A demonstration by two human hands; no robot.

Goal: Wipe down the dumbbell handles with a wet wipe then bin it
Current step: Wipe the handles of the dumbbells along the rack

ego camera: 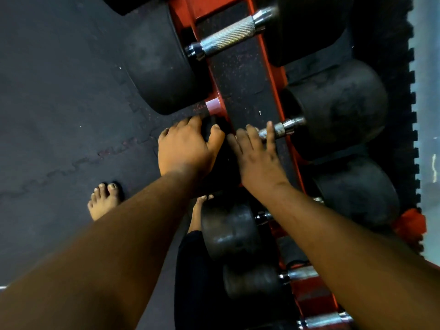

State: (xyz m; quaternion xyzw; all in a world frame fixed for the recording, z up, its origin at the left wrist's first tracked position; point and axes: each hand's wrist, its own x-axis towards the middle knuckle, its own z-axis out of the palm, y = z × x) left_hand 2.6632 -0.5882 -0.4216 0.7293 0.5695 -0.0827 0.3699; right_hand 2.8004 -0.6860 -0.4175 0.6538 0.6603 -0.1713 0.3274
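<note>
Right hand (258, 158): fingers (270, 132) extended, lying across the dumbbell handle (281, 129) on the red rack (273, 67). Left hand (188, 148): fingers curled over the near weight head (214, 129). No wipe visible.

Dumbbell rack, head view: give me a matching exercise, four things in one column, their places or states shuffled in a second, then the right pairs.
Things:
1. left hand
2. right hand
3. upper dumbbell handle
4. bare foot

Places or states:
A. on the dark floor mat, left of the rack
B. fingers on the middle dumbbell's knurled handle
C. bare, untouched, across the rack at the top
D. gripping the middle dumbbell's near black head

Pairs: 1-D, 2-B, 3-C, 4-A
</note>
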